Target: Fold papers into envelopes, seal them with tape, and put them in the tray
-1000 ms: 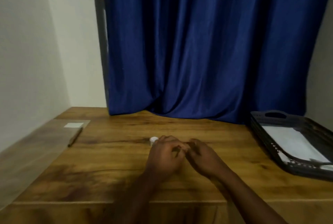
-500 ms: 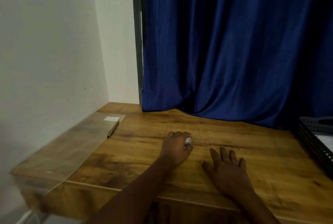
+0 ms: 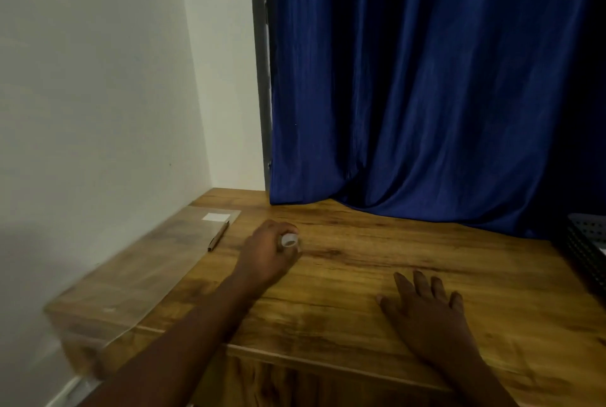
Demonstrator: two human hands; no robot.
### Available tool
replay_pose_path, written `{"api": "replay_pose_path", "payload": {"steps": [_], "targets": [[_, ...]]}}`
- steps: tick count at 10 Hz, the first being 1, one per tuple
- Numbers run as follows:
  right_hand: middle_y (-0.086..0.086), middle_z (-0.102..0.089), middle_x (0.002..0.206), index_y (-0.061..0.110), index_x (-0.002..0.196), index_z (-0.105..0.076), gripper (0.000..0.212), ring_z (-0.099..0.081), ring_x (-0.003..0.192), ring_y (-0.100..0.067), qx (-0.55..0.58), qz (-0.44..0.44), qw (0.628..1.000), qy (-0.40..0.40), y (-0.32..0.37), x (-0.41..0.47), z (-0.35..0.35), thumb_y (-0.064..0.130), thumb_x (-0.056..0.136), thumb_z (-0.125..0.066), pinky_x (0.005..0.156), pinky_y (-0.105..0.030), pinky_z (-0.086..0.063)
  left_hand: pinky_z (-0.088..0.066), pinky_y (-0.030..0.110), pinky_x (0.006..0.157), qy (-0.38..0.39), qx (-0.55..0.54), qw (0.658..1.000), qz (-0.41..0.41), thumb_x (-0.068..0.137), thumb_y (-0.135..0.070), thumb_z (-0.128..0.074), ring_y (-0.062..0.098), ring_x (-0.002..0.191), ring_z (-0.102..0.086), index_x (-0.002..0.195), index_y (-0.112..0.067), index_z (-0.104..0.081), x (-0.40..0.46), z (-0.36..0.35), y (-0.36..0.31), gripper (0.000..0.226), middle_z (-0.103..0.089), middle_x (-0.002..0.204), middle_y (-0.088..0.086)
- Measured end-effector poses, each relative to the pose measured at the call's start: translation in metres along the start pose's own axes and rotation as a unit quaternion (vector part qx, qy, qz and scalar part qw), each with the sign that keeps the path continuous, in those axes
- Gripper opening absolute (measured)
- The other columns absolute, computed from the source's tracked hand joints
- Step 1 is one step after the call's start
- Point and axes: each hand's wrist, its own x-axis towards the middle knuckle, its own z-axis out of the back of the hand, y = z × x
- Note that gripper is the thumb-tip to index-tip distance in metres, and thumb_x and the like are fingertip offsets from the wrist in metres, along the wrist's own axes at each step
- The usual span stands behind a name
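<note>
A wooden surface (image 3: 377, 275) fronts a blue curtain (image 3: 426, 95). Mid-frame, the left hand (image 3: 267, 251) grips a small tape roll (image 3: 290, 239); the right hand (image 3: 426, 311) rests flat, fingers spread. The tray (image 3: 587, 242) peeks in at right edge. Set the tape aside within easy reach.

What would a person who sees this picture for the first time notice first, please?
A large dark blue curtain fills the back and right of the view, hanging down to the wooden table. On the table, the left hand grips a small white roll of tape, while the right hand rests flat with fingers spread. A clear plastic sheet and a pen lie at the left, near the wall.
</note>
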Motion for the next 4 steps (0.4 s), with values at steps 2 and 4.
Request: {"api": "replay_pose_path", "payload": {"steps": [2,4], "targets": [[-0.004,-0.002,0.168,0.035,0.158,-0.007,0.082,0.000,0.154,-0.032,-0.010,-0.002,1.000,0.008,0.001,0.000,0.003,0.079,0.090,-0.013,0.122,-0.059,-0.004,-0.045,0.047,0.095,-0.046,0.200,0.976,0.078,0.091,-0.055,-0.058,0.022,0.116,-0.057,0.131,-0.039,-0.056,-0.005,0.061,0.065,0.043,-0.064,0.125,-0.004],[-0.004,-0.004,0.168,0.035,0.158,-0.008,0.081,-0.001,0.154,-0.032,-0.016,-0.006,1.000,0.004,0.004,-0.001,0.004,0.079,0.090,-0.014,0.122,-0.059,-0.005,-0.040,0.044,0.097,0.004,0.308,0.949,0.059,0.088,-0.063,-0.048,0.023,0.118,-0.051,0.144,-0.037,-0.044,-0.023,0.064,0.076,0.061,-0.062,0.131,-0.002]]}}
